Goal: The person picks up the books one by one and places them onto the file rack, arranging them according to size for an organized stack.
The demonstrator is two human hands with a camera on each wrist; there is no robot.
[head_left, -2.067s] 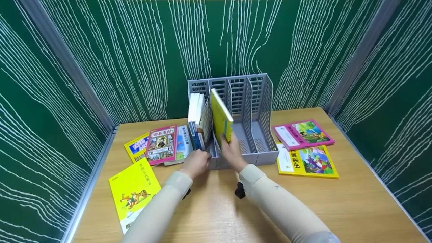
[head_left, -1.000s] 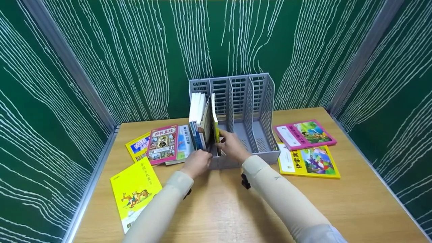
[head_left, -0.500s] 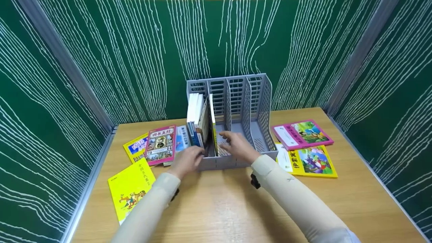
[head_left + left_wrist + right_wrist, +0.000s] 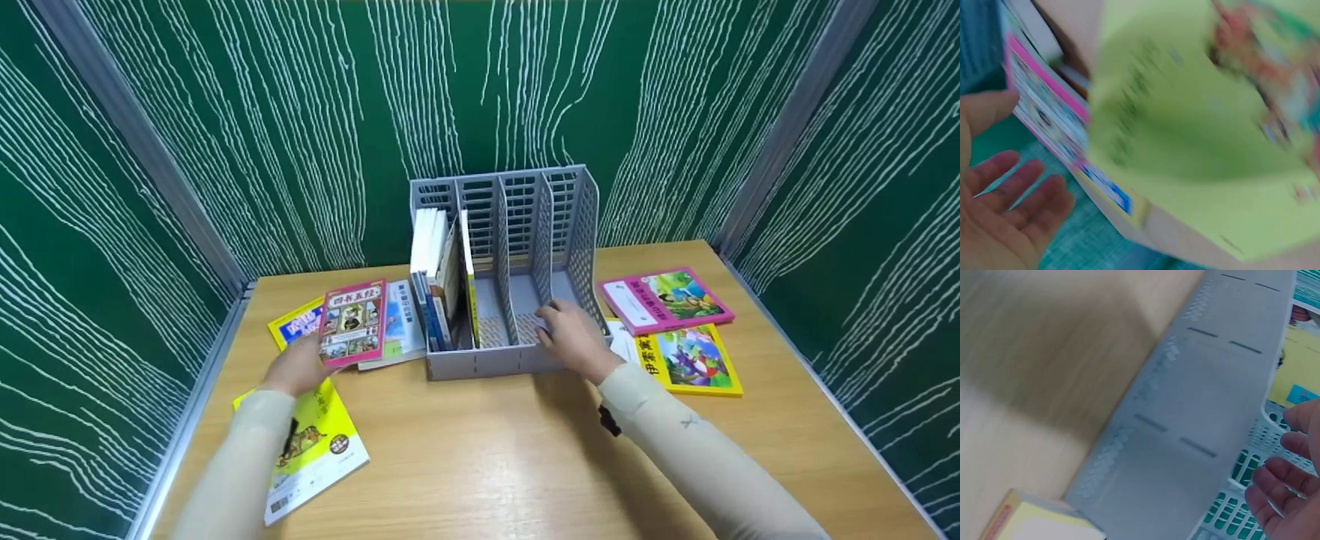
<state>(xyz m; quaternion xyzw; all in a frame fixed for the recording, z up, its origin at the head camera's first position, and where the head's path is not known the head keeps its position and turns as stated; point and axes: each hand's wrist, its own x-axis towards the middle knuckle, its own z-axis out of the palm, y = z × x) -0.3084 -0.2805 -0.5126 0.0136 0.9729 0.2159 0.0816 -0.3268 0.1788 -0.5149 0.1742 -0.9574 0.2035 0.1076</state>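
My left hand (image 4: 296,365), fingers spread, has swung from the rack (image 4: 495,363) to beside the pink comic (image 4: 352,322); my right hand (image 4: 576,336), loosely bent, has drifted from the yellow book (image 4: 471,292) upright in the second-from-left compartment (image 4: 490,301).

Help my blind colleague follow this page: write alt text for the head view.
A person's left hand is near a pink book; the right hand is at a gray rack with standing books. Loose books flank it on a wooden table.

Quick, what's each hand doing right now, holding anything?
Left hand: open, holding nothing, by a pink-bordered book.
Right hand: open, fingers loosely bent, holding nothing, at the gray rack.
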